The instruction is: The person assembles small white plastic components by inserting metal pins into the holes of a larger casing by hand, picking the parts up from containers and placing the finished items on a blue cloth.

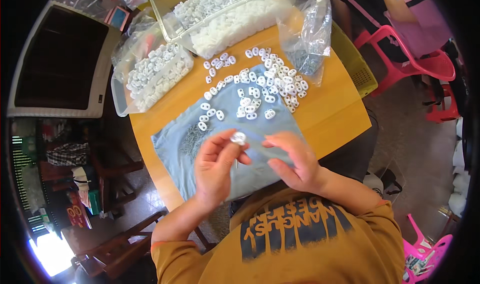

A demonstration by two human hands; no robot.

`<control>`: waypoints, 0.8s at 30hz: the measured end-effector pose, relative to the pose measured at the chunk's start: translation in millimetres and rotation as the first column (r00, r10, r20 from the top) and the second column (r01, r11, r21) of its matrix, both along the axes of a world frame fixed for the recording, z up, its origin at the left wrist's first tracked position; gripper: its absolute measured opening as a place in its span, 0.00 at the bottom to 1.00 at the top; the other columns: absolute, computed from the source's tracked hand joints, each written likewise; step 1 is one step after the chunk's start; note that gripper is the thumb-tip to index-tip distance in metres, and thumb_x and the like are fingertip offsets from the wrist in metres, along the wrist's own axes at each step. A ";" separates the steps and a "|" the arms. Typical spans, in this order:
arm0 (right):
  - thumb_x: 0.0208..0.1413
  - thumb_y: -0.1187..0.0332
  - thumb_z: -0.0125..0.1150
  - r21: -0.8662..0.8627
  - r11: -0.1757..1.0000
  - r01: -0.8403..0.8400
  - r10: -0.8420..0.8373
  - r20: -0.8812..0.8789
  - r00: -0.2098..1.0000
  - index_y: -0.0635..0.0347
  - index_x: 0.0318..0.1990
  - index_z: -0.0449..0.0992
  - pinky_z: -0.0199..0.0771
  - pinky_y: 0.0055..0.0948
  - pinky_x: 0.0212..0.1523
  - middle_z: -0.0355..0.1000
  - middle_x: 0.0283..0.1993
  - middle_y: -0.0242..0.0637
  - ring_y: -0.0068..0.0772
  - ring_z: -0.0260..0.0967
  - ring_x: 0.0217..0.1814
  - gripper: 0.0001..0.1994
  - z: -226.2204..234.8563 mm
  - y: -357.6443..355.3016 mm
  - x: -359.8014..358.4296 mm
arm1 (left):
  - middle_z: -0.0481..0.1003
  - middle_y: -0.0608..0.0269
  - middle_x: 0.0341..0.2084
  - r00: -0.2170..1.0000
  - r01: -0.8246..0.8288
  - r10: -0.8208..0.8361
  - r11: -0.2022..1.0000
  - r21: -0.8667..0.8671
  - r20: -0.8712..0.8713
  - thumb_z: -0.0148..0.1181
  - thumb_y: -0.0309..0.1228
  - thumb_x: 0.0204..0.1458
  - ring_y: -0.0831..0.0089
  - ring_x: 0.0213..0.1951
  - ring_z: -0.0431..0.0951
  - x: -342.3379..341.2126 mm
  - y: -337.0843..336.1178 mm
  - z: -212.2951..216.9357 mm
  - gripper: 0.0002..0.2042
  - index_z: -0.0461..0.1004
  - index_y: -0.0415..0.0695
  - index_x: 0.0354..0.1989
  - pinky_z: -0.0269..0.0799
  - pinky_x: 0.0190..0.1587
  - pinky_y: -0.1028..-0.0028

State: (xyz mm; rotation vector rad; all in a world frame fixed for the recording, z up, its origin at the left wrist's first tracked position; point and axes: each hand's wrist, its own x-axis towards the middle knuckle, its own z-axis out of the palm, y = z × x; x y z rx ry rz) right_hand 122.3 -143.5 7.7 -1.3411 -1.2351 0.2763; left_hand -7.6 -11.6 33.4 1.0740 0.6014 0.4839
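Roughly centred, a wooden desk (330, 114) carries two clear tubs (165, 14) of white plastic pieces, a clear bag (310, 29) and a blue cloth (175, 149) strewn with loose white pieces (260, 91) and small metal pins (190, 139). Above the cloth, left hand (215, 169) pinches one white piece (238, 137) between thumb and fingers (220, 139). Right hand (295, 161) sits just beside it, fingers curled; can't tell if it holds anything.

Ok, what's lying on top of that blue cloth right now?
On the blue cloth lie loose white plastic pieces and a pile of small metal pins. The left hand and right hand hide the near part.
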 end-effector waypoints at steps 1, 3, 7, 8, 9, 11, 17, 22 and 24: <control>0.50 0.75 0.56 0.001 0.999 0.039 -0.039 0.061 0.997 0.64 0.46 0.66 0.68 0.31 0.38 0.70 0.39 0.44 0.41 0.69 0.37 0.14 -0.4 -9.7 5.3 | 0.73 0.54 0.33 0.997 -0.052 0.054 0.998 0.033 -0.052 0.50 0.21 0.53 0.72 0.28 0.74 2.3 9.7 6.8 0.12 0.66 0.36 0.47 0.71 0.36 0.76; 0.49 0.76 0.56 0.008 0.996 0.085 -0.086 0.116 0.990 0.65 0.45 0.67 0.69 0.30 0.38 0.70 0.39 0.45 0.40 0.70 0.38 0.14 -3.0 -31.8 14.7 | 0.72 0.56 0.32 0.984 -0.176 0.174 0.966 0.189 0.024 0.52 0.24 0.53 0.77 0.29 0.71 13.2 44.7 21.3 0.12 0.66 0.35 0.46 0.69 0.32 0.79; 0.49 0.79 0.54 -0.036 0.965 0.260 -0.260 -0.010 0.965 0.65 0.42 0.69 0.70 0.28 0.35 0.71 0.34 0.43 0.37 0.70 0.33 0.11 -13.4 -73.1 19.9 | 0.71 0.57 0.37 0.929 -0.364 0.332 0.904 0.225 0.166 0.52 0.25 0.53 0.74 0.36 0.71 26.9 136.4 46.9 0.11 0.66 0.35 0.44 0.68 0.39 0.79; 0.49 0.80 0.53 -0.062 0.951 0.304 -0.308 -0.057 0.950 0.66 0.42 0.69 0.70 0.28 0.34 0.71 0.33 0.42 0.36 0.70 0.32 0.11 -17.3 -80.2 20.1 | 0.71 0.57 0.37 0.928 -0.366 0.334 0.901 0.235 0.167 0.52 0.25 0.53 0.74 0.36 0.71 21.0 155.8 48.4 0.11 0.66 0.35 0.44 0.68 0.39 0.79; 0.49 0.80 0.53 -0.061 0.949 0.310 -0.314 -0.059 0.948 0.66 0.42 0.69 0.70 0.28 0.34 0.71 0.33 0.42 0.36 0.70 0.32 0.11 -22.4 -87.7 22.1 | 0.70 0.55 0.39 0.926 -0.369 0.336 0.899 0.234 0.170 0.52 0.26 0.52 0.70 0.37 0.72 19.1 173.1 44.5 0.13 0.65 0.34 0.44 0.67 0.40 0.75; 0.50 0.81 0.51 -0.024 0.939 0.342 -0.342 -0.021 0.939 0.66 0.41 0.69 0.69 0.26 0.33 0.71 0.32 0.41 0.35 0.70 0.31 0.10 -31.9 -104.3 25.2 | 0.68 0.54 0.44 0.935 -0.345 0.314 0.913 0.216 0.167 0.53 0.27 0.52 0.65 0.41 0.72 5.6 191.1 43.2 0.14 0.64 0.35 0.45 0.67 0.43 0.71; 0.48 0.81 0.53 -0.176 0.854 0.491 -0.493 0.032 0.869 0.64 0.37 0.71 0.67 0.27 0.30 0.70 0.27 0.40 0.37 0.68 0.28 0.08 -71.9 -159.6 31.2 | 0.69 0.62 0.30 0.979 -0.164 0.091 0.886 0.434 0.185 0.52 0.28 0.52 0.80 0.28 0.65 18.8 35.3 89.3 0.11 0.66 0.36 0.41 0.60 0.30 0.77; 0.43 0.72 0.57 -0.403 0.853 0.330 -0.213 0.308 0.927 0.61 0.32 0.73 0.65 0.36 0.34 0.68 0.28 0.39 0.42 0.66 0.32 0.07 -108.6 -150.8 26.7 | 0.61 0.59 0.32 0.906 0.132 -0.314 0.845 0.518 0.282 0.55 0.30 0.49 0.71 0.28 0.65 -81.2 -42.5 145.8 0.17 0.54 0.44 0.43 0.63 0.32 0.76; 0.41 0.72 0.57 -0.471 0.805 0.360 -0.144 0.434 0.889 0.60 0.30 0.73 0.63 0.36 0.35 0.68 0.29 0.38 0.41 0.66 0.34 0.06 -120.5 -158.3 27.5 | 0.61 0.52 0.41 0.862 0.327 -0.266 0.942 0.073 -0.431 0.60 0.31 0.45 0.67 0.33 0.69 -108.1 -52.7 203.0 0.29 0.48 0.46 0.52 0.66 0.36 0.74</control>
